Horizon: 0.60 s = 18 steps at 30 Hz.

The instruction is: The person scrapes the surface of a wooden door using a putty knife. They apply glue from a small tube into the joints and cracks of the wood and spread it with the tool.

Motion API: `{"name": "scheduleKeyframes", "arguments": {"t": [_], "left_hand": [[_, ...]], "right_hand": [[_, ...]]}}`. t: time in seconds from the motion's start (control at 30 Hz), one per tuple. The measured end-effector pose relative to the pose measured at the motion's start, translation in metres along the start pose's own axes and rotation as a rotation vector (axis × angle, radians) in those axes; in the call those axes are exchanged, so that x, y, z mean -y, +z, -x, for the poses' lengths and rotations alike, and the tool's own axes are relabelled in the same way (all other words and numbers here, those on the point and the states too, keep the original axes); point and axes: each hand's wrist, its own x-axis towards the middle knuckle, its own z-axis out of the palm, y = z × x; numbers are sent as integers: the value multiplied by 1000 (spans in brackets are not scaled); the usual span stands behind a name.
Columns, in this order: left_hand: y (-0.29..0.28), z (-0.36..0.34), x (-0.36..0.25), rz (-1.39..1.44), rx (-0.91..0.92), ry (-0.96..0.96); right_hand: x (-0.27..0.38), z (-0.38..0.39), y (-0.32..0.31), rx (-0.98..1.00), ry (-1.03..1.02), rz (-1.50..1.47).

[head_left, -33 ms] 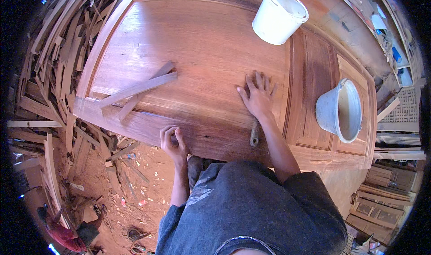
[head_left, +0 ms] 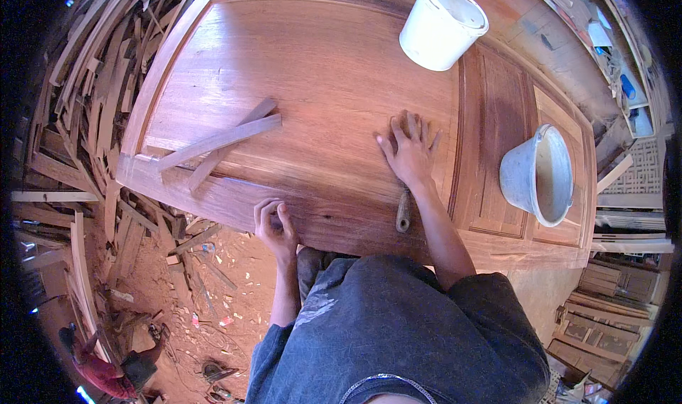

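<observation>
A large reddish-brown panelled wooden door (head_left: 305,70) lies flat before me. My right hand (head_left: 412,152) rests palm down on its wide panel, fingers spread, holding nothing. Beside my right wrist lies a tool with a worn wooden handle (head_left: 403,212), its other end hidden by my forearm. My left hand (head_left: 275,223) is at the near edge of the door, its fingers loosely bent and the thumb apart from them. Nothing shows in that hand. Two thin wood strips (head_left: 231,139) lie crossed on the door to the left.
A white plastic bucket (head_left: 437,34) stands at the door's far side. A grey bucket (head_left: 529,176) sits on its right part. Scrap wood (head_left: 92,70) is heaped at the left. Another person in red (head_left: 103,372) is at the lower left, beside reddish ground littered with chips (head_left: 220,276).
My right hand has shifted very slightly to the right on the panel. The left hand and the things on the door look the same.
</observation>
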Motion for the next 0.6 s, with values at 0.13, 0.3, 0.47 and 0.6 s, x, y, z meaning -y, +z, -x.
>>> {"name": "scheduleKeyframes", "arguments": {"t": [0.13,0.3,0.47,0.6], "left_hand": [[-1,-2,-7,9,8,-35],[0,-2,-4,-12,4,-3],[-1,0,-1,-13,4,1],[1,-1,-3,-3,-6,-18]], "right_hand": [[-7,-4,11,-39,-10,12],[-14,-2,1,-7,9,6],[-10,-4,4,12,-93,-61],[-8,-5,-1,-71,-81,-89]]}}
